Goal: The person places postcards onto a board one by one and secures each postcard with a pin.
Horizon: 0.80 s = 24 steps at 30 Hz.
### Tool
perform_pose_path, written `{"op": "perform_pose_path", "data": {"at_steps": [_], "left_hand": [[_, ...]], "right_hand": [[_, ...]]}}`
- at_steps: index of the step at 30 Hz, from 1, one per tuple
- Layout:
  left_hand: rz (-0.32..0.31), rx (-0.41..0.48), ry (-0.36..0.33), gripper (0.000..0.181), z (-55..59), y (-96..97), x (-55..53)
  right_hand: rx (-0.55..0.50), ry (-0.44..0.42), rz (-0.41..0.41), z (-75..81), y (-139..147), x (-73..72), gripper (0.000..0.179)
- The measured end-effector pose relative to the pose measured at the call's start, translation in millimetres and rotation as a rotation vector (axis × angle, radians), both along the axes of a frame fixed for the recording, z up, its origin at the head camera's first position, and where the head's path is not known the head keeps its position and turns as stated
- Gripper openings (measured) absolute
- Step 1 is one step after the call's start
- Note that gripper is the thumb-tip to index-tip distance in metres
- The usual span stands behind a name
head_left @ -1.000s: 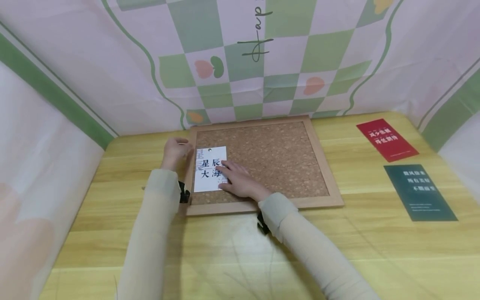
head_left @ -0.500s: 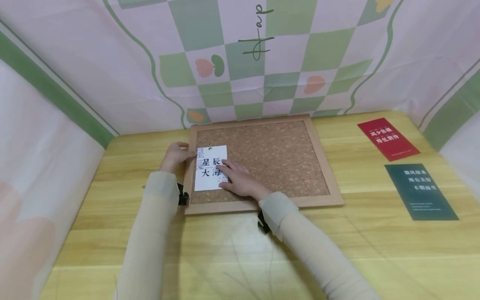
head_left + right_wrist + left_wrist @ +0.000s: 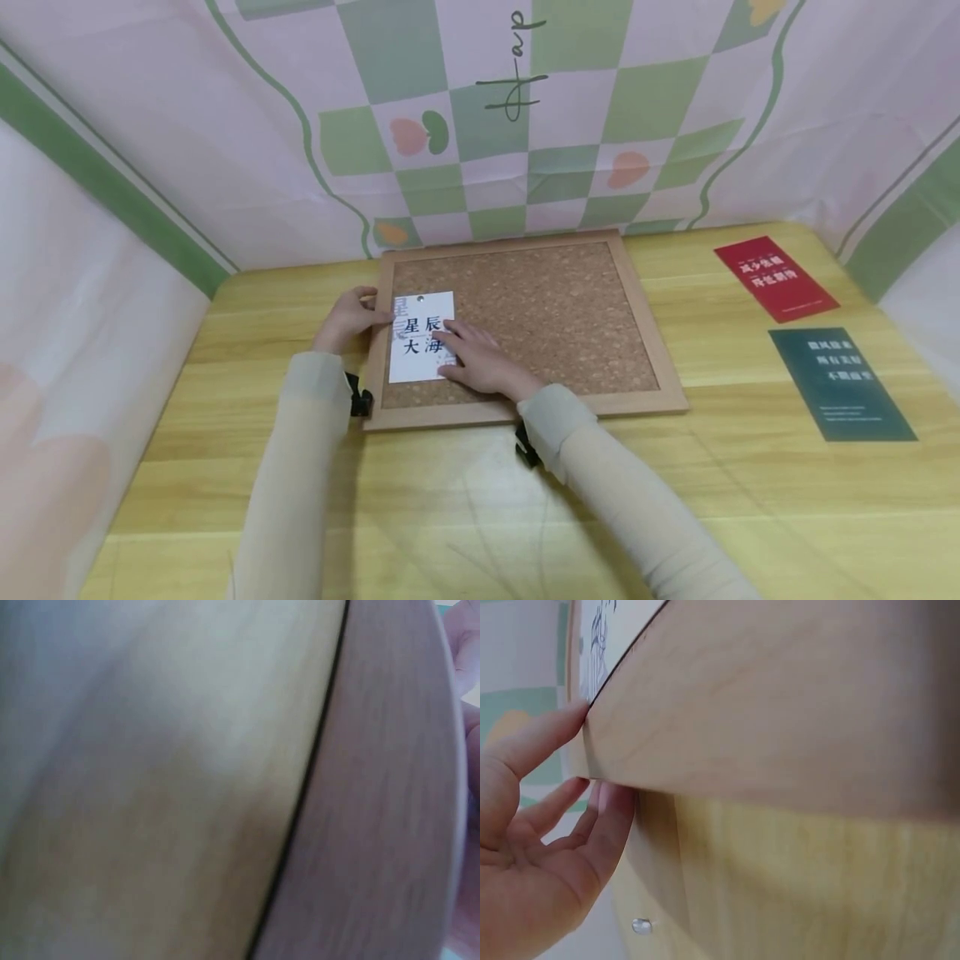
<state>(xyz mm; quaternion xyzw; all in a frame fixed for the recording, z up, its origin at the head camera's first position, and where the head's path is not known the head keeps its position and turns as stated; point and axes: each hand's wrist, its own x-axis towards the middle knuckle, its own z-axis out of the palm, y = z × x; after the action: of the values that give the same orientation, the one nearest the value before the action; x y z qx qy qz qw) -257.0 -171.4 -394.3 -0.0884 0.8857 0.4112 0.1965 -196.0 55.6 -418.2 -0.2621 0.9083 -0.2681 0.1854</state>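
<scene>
A cork board (image 3: pixel 555 308) in a light wooden frame lies on the table, its left edge tipped slightly up. A white card (image 3: pixel 405 367) with large black characters lies at the left of the cork, a small round dot near its top. My left hand (image 3: pixel 348 317) grips the frame's left side. In the left wrist view its thumb (image 3: pixel 551 735) is on top beside the card and its fingers (image 3: pixel 604 840) reach underneath. With fingers extended, my right hand (image 3: pixel 480 358) rests over the card's right edge; only a sliver of it shows in the right wrist view.
To the right of the board, a red card (image 3: pixel 776 279) and a dark green card (image 3: pixel 842 385) lie on the wooden table (image 3: pixel 465 517). A small shiny piece (image 3: pixel 641 926) sits on the table left of the board. A patterned cloth (image 3: pixel 495 125) hangs behind.
My left hand has moved from beside the frame onto its left side and gripped it. The board's left edge has lifted slightly. My right hand stays on the card.
</scene>
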Motion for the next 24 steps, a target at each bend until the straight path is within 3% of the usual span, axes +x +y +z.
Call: {"op": "perform_pose_path", "data": {"at_steps": [9,24], "left_hand": [[0.003,0.079,-0.008,0.076,-3.1,-1.3,-1.6],[0.137,0.145,-0.033,0.076,-1.2,9.4,-5.7]], "right_hand": [[-0.006,0.01,0.003,-0.3,0.0,0.5,0.061],[-0.013,0.01,-0.006,-0.2,0.2,1.1,0.061]]}}
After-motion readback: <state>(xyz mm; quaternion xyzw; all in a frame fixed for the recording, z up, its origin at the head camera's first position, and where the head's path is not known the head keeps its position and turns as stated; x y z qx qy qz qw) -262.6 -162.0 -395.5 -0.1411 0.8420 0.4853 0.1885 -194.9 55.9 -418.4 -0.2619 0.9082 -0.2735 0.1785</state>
